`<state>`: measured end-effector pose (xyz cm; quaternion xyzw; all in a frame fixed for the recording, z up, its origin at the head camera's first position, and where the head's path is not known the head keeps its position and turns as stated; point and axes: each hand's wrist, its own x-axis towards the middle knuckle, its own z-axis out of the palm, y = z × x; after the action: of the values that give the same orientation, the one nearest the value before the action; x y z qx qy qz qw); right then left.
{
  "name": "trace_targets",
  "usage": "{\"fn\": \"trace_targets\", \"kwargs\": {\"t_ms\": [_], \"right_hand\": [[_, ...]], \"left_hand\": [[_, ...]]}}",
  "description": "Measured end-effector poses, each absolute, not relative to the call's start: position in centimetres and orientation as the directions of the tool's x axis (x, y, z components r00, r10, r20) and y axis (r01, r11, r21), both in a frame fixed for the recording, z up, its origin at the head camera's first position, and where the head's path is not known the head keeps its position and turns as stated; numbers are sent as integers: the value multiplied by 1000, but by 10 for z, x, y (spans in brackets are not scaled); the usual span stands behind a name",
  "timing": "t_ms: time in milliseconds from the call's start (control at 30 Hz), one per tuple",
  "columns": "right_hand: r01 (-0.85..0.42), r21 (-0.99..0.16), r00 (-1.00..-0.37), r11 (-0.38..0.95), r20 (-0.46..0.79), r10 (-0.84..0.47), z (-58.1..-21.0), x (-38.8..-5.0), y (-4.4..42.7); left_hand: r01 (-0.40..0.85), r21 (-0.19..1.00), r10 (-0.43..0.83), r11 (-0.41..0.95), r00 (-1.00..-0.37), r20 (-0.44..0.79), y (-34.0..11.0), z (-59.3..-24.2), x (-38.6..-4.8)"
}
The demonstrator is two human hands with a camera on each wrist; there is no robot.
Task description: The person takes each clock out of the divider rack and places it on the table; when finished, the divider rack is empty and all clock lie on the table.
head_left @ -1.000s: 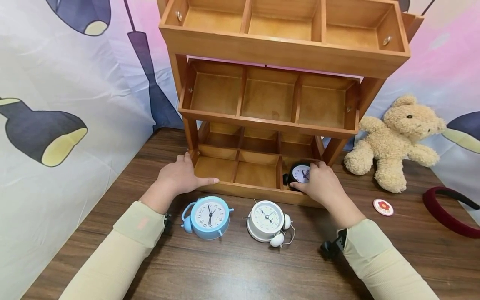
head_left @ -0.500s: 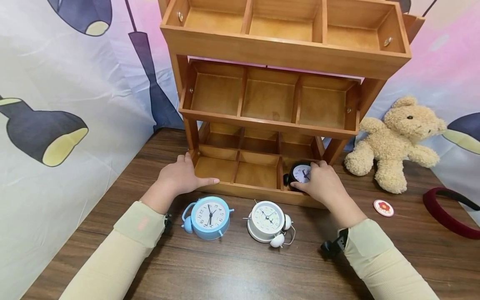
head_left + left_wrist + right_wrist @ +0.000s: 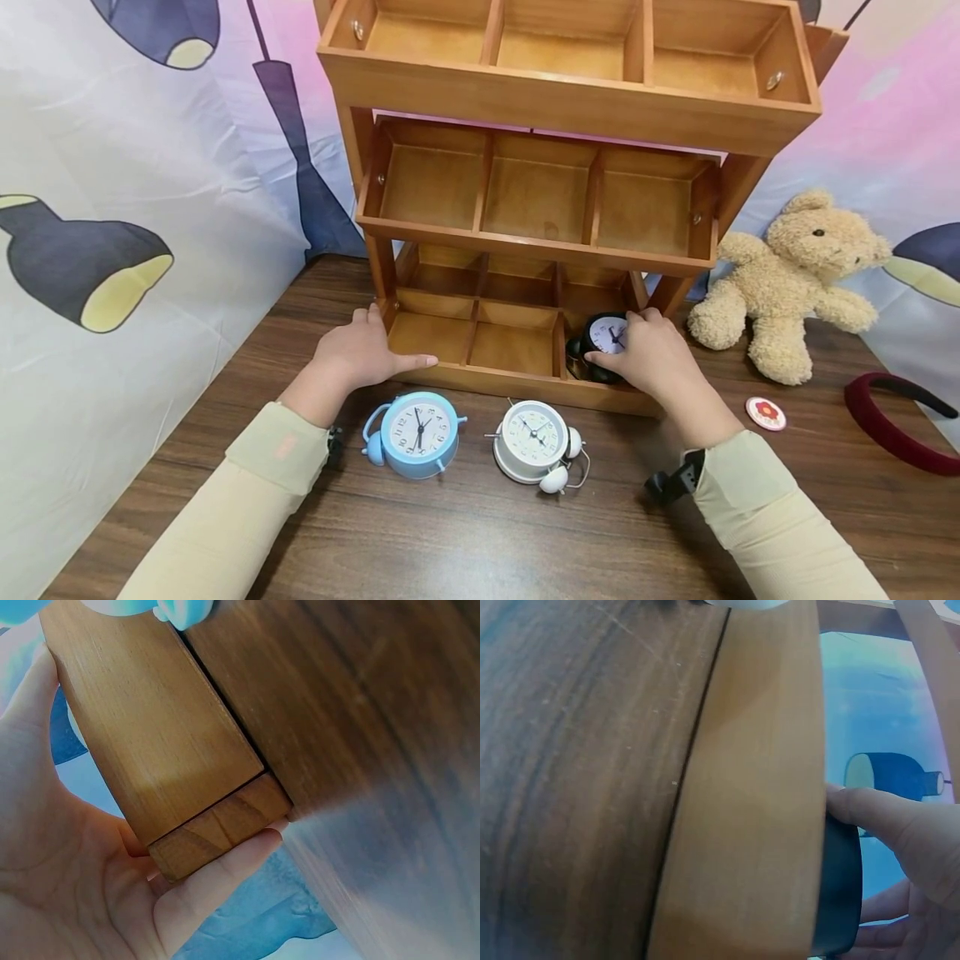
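In the right front compartment of the wooden shelf's bottom tray (image 3: 480,382), a black alarm clock (image 3: 606,335) leans with its white face up. My right hand (image 3: 658,354) grips the clock's right side, its thumb across the lower front. The right wrist view shows the clock's dark body (image 3: 840,889) behind the tray's front board. My left hand (image 3: 356,350) rests on the tray's left front corner, thumb stretched along the rim and fingers against the end. Below the tray lie a light blue alarm clock (image 3: 420,433) and a white twin-bell alarm clock (image 3: 534,437).
Two more compartment trays rise above, the middle tray (image 3: 536,237) and the top tray (image 3: 570,104). To the right are a teddy bear (image 3: 791,283), a round flower badge (image 3: 766,413) and a dark red headband (image 3: 892,429). A printed cloth (image 3: 210,158) hangs behind.
The black clock has shifted slightly up and to the right in the compartment, with my right hand moving along with it. My left hand stays in place.
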<state>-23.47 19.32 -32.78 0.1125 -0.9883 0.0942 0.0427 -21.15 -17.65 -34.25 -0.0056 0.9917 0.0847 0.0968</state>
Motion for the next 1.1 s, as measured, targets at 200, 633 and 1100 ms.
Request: {"fn": "trace_targets", "kwargs": {"t_ms": [200, 633, 1100], "right_hand": [[-231, -176, -969, 957, 135, -209, -317, -233, 197], [-211, -218, -975, 953, 112, -190, -290, -217, 202], [-236, -189, -972, 953, 71, -226, -277, -182, 212]], "left_hand": [[-28, 168, 6, 985, -981, -194, -177, -343, -212], [-25, 171, 10, 985, -980, -199, -178, -343, -212], [-21, 174, 13, 985, -981, -193, -177, -342, -211]]}}
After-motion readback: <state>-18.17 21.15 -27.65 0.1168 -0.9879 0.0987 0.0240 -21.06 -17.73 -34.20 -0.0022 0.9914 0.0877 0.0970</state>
